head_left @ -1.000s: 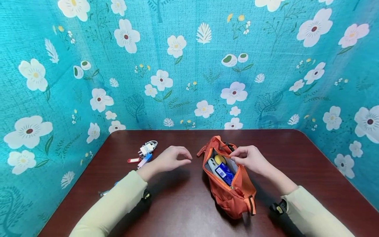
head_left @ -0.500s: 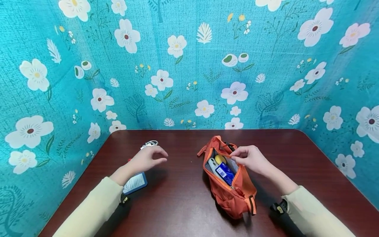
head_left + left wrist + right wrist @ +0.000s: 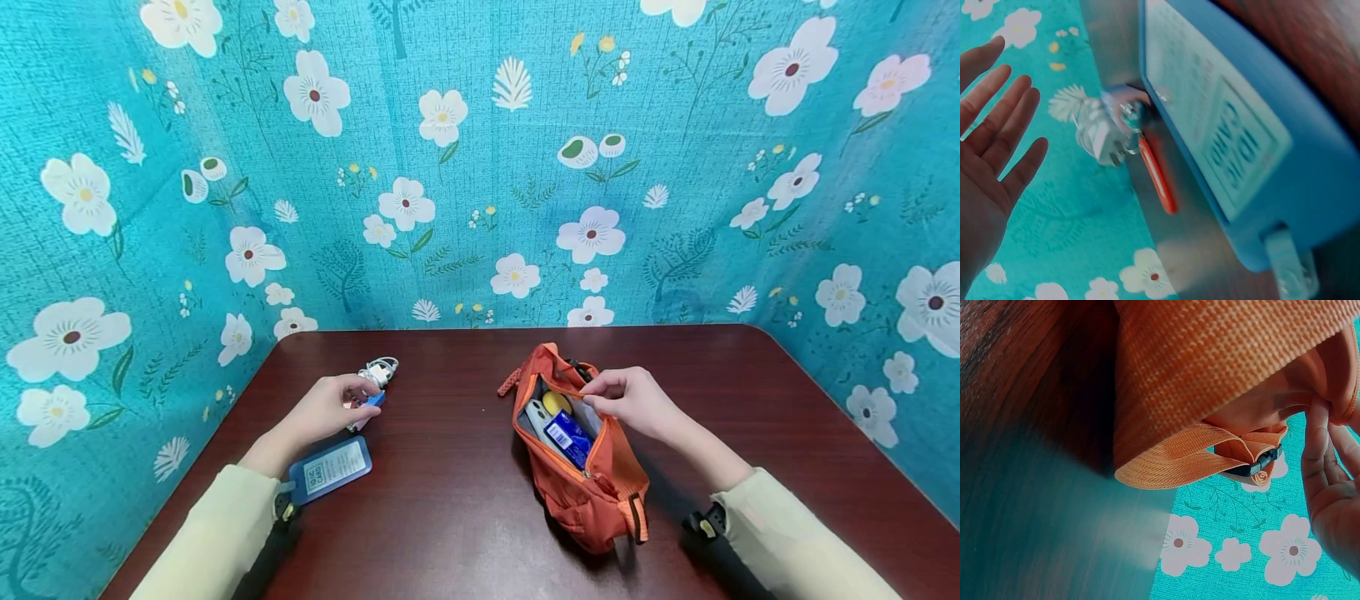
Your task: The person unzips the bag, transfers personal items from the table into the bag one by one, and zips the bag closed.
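My left hand (image 3: 330, 408) hovers at the far left, fingers spread in the left wrist view, overlapping a small blue-and-pink object (image 3: 377, 400) in the head view. Around it are a white charger (image 3: 381, 372) with a coiled cable and a red key tag (image 3: 1159, 178) on keys. Nearer lies a blue ID card holder (image 3: 367, 454). With thumb and fingers, my right hand (image 3: 633, 402) pinches the edge of an unzipped orange waist bag (image 3: 566, 500). Inside show a blue packet (image 3: 576, 442) with a barcode label, a yellow round object (image 3: 556, 403) and a pale phone-like object (image 3: 536, 414).
The dark brown table (image 3: 442, 517) ends at a blue floral curtain (image 3: 450, 200) behind and at both sides. A strap with a black buckle (image 3: 1260, 464) hangs off the bag at its far end.
My left hand has moved left, away from the bag, to the small objects, uncovering the card holder. My right hand keeps its hold on the bag's edge.
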Tool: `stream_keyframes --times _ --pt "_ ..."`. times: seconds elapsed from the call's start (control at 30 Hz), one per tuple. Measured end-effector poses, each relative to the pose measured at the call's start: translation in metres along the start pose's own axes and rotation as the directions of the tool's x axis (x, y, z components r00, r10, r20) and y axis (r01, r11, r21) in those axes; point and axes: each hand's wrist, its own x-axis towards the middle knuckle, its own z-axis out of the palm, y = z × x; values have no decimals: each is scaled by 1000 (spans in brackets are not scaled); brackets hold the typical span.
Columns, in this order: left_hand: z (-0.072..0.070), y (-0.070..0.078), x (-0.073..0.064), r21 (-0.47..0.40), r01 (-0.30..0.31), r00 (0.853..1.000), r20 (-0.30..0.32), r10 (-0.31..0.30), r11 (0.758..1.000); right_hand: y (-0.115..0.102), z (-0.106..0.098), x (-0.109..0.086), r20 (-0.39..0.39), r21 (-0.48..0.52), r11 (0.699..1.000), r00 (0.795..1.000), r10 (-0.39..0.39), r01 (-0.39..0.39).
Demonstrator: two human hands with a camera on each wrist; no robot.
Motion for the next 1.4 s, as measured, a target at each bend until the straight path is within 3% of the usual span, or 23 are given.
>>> stream_keyframes --times 0.17,0.43,0.87,1.4 --pt "-1 -16 -2 23 76 997 32 -77 997 -1 0 0 2 3 1000 1000 6 -6" --pt "4 -38 0 15 193 976 96 -193 981 -2 2 1 -1 2 1000 1000 6 -6" --pt "8 -40 3 36 207 972 109 -210 978 -2 3 1 4 21 1000 1000 -6 6" --pt "15 -44 12 132 138 978 141 -156 982 -1 2 1 11 -5 1000 1000 12 -12"
